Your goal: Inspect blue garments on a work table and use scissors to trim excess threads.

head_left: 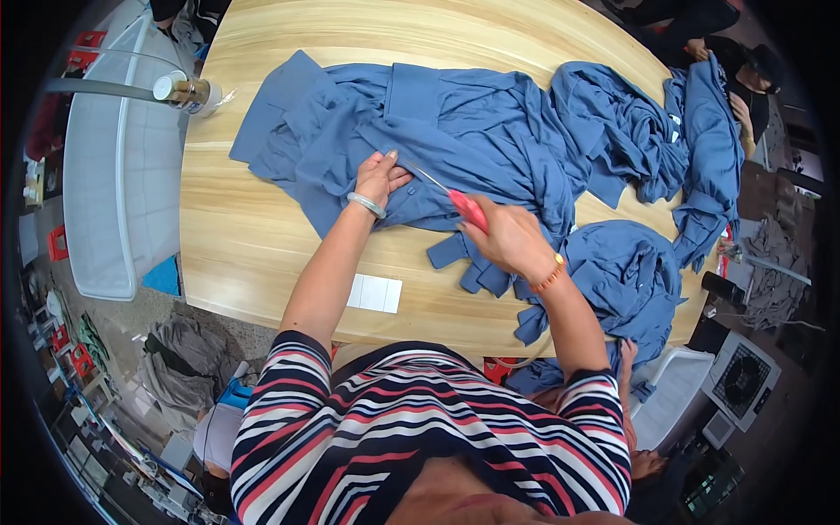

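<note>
A blue shirt (pixel 499 131) lies spread and rumpled across the middle of the wooden table (pixel 254 271). My left hand (pixel 380 179) is closed at the shirt's near part, its fingers pinching the cloth. In my right hand (pixel 516 241) is a pair of red-handled scissors (pixel 467 210), whose thin metal blades point up and left, toward my left fingertips. A small button on the shirt shows just below the blades. Whether the blades touch the cloth or a thread I cannot tell.
More blue garments (pixel 621 131) are heaped to the right. White cards (pixel 374 293) lie near the front edge. At the left edge stands a jar (pixel 188 92), beside a white tub (pixel 122 175). Other people handle garments at the far right and beside my right arm.
</note>
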{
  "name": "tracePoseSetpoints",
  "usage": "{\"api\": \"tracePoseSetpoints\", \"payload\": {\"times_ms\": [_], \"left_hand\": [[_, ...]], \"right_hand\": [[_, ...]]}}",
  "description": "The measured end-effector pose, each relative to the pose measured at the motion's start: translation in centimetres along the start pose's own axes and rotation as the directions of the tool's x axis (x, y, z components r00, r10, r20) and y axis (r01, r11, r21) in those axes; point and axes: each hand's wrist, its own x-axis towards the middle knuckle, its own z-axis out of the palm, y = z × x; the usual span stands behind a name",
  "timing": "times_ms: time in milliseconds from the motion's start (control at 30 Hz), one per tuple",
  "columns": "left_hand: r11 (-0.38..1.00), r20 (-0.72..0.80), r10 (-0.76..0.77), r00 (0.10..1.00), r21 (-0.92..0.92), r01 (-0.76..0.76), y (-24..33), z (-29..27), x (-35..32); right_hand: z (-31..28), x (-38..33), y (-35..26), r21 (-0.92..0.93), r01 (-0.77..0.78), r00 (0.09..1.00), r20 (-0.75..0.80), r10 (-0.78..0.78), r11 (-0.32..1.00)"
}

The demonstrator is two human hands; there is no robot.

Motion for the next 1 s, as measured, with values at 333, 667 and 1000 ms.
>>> {"api": "tracePoseSetpoints", "payload": {"times_ms": [333,667,1000], "left_hand": [[0.993,0.013,0.0,1.0,-0.116,0.001,1.0,0.5,-1.3],[0.278,0.256,0.267,0.929,0.903,-0.328,-1.6,-0.4,-5.7],[0.855,0.262,0.153,0.953,0.449,-0.26,-2.6,-3.1,-2.9]], "right_hand": [[0.5,-3.8,1.5,-0.016,-0.072,0.995,0.069,0.073,0.997],[3.0,-8.1,1.2,0.038,-0.119,0.993,0.014,0.118,0.992],[4.2,-7.9,-0.4,-0.019,-0.086,0.994,0.072,0.087,0.996]]}}
